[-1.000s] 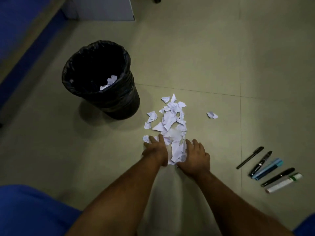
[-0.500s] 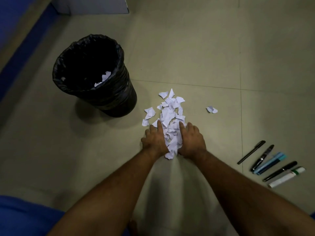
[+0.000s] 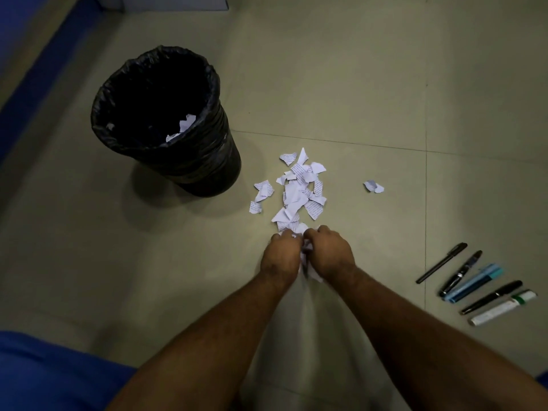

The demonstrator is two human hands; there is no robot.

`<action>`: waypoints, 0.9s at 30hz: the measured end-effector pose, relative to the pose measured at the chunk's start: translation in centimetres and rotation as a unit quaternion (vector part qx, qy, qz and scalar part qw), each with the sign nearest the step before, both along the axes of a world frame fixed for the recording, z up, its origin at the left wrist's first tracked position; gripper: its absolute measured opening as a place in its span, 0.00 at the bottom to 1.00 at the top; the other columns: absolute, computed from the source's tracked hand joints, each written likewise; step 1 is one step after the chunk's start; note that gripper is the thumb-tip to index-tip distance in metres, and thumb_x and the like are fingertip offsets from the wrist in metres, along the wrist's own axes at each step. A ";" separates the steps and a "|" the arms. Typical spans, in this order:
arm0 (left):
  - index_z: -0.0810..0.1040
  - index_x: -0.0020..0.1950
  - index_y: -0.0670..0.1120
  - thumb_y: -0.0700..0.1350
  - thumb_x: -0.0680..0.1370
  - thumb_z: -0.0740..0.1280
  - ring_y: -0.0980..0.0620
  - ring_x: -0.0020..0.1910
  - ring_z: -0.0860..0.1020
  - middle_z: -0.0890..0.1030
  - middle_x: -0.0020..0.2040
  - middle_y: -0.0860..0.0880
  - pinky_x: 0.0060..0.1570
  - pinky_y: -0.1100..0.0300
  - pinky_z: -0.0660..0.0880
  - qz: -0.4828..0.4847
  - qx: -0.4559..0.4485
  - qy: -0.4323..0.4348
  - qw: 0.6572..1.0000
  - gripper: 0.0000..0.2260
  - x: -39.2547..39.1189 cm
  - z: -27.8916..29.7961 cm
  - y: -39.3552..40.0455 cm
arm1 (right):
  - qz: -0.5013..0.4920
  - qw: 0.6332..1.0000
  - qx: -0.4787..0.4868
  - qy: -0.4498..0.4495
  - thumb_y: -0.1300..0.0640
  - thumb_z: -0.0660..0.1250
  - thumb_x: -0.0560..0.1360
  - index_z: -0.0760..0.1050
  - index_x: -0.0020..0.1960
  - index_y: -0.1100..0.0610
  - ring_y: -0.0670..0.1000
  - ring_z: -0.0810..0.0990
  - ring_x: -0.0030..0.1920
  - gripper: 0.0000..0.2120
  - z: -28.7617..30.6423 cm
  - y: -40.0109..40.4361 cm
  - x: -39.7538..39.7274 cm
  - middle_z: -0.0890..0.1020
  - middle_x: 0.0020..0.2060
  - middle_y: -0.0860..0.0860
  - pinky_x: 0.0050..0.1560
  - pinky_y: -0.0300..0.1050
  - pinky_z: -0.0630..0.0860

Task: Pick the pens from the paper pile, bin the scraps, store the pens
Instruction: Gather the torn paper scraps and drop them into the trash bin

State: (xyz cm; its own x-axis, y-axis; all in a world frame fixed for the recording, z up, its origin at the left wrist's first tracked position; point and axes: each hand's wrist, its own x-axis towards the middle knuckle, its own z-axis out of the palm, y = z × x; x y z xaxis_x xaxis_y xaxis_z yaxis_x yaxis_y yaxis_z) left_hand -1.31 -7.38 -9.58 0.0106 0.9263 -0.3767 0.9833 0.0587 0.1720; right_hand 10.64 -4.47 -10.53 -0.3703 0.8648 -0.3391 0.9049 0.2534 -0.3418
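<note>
A pile of torn white paper scraps (image 3: 298,191) lies on the tiled floor in the middle of the view. My left hand (image 3: 281,255) and my right hand (image 3: 330,252) are pressed together at the pile's near end, fingers curled around a bunch of scraps (image 3: 307,256) squeezed between them. A black bin (image 3: 166,155) lined with a black bag stands to the upper left and holds a few scraps. Several pens and markers (image 3: 474,284) lie in a row on the floor at the right.
One stray scrap (image 3: 373,186) lies apart, right of the pile. A blue strip runs along the left edge of the floor (image 3: 326,69). My blue clothing (image 3: 44,372) fills the lower left corner.
My hands have closed together from either side of the pile's near end, bunching scraps between them and drawing back a little toward me. The far scraps stay spread out.
</note>
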 end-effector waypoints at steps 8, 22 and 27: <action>0.82 0.55 0.42 0.46 0.77 0.69 0.43 0.56 0.79 0.81 0.57 0.42 0.57 0.56 0.74 0.185 0.012 -0.115 0.976 0.11 -0.2 0.5 0.6 | -0.181 0.974 -0.060 0.119 0.58 0.68 0.75 0.84 0.50 0.60 0.62 0.82 0.51 0.08 0.0 0.2 0.4 0.86 0.47 0.59 0.48 0.46 0.74; 0.85 0.46 0.42 0.37 0.74 0.69 0.45 0.47 0.82 0.85 0.47 0.43 0.46 0.59 0.77 0.326 0.151 -0.247 0.900 0.05 -4.7 12.5 8.7 | -0.417 0.827 -0.083 0.368 0.57 0.70 0.73 0.70 0.28 0.56 0.54 0.70 0.35 0.17 11.1 5.9 -5.4 0.71 0.27 0.50 0.40 0.42 0.68; 0.84 0.45 0.43 0.37 0.74 0.69 0.50 0.44 0.80 0.85 0.44 0.46 0.41 0.63 0.74 0.317 0.236 -0.273 0.877 0.05 -8.8 21.0 11.9 | -0.363 0.788 -0.092 0.488 0.59 0.73 0.71 0.78 0.36 0.63 0.50 0.75 0.32 0.09 18.2 9.7 -10.4 0.78 0.29 0.51 0.34 0.40 0.77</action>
